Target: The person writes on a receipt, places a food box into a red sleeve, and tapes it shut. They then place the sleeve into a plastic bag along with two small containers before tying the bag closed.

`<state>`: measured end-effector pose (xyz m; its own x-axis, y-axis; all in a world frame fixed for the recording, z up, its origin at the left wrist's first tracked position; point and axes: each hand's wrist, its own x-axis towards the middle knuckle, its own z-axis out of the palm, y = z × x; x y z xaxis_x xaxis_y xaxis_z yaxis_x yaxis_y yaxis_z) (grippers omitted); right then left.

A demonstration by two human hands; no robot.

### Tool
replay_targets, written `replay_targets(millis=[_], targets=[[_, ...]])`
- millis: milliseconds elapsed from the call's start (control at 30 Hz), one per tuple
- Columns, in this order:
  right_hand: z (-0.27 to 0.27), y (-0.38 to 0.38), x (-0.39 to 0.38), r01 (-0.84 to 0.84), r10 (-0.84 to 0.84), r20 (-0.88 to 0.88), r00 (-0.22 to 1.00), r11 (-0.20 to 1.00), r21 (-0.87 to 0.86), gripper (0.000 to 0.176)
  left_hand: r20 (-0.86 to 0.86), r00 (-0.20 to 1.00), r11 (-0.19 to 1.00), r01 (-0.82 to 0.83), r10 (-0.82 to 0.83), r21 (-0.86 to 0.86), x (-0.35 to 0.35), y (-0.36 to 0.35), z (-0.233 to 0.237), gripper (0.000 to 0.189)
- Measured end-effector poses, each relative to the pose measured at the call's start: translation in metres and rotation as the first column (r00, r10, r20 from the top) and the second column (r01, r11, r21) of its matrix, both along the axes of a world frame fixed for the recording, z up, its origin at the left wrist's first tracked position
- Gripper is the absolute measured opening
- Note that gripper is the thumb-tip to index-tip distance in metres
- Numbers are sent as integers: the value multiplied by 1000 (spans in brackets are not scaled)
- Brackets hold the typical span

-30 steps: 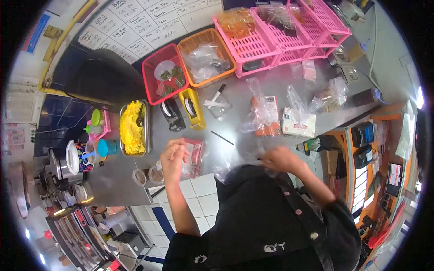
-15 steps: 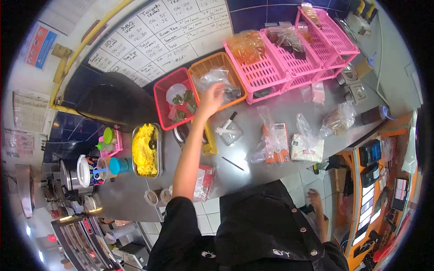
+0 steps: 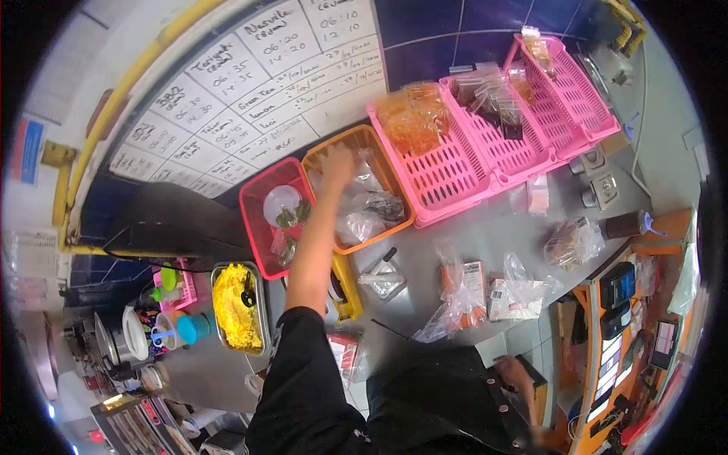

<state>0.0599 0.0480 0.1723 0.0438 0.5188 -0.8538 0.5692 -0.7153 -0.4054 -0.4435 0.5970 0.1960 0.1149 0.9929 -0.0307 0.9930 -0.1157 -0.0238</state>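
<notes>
My left hand (image 3: 337, 164) reaches into the orange basket (image 3: 407, 199) at the back of the counter, among clear plastic bags (image 3: 362, 226). Its fingers are blurred against the plastic, so I cannot make out whether they hold any of it. One bag in the basket has dark contents (image 3: 385, 205). My left forearm passes over the right side of the red basket (image 3: 250, 227), which holds a round translucent container (image 3: 281, 205) and small green packets (image 3: 292, 218). Low at my right side, my right hand (image 3: 516, 373) hangs with loose fingers and nothing visible in it.
Pink tiered racks (image 3: 455, 193) with packets stand at the back right. A steel tray of yellow food (image 3: 236, 307) lies left. A square clear container (image 3: 381, 280), a yellow holder (image 3: 347, 288) and bagged boxes (image 3: 516, 299) are on the counter. An orange shelf (image 3: 595, 334) stands right.
My left hand has moved left and deeper within the orange basket. My right hand hangs slightly lower in view. The view has shifted, so the counter things appear lower.
</notes>
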Motion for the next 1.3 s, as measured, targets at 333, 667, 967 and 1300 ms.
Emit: replay_targets(millis=[333,667,967,1300], targets=[[164,218,-89,-325,573,-375,729,772,546,24,842,322,865,115,433,-489,-91,-59,212,32],[199,201,-297,219,464,-669,581,702,677,20,920,169,920,-236,354,-311,-20,-371,190,13],[171,107,-295,93,600,-447,664,527,845,15,881,-375,851,-322,288,-415,52,-531,142,13],[152,-11,-301,-251,659,-416,626,676,693,15,946,-125,932,-175,299,-318,24,-667,104,13]])
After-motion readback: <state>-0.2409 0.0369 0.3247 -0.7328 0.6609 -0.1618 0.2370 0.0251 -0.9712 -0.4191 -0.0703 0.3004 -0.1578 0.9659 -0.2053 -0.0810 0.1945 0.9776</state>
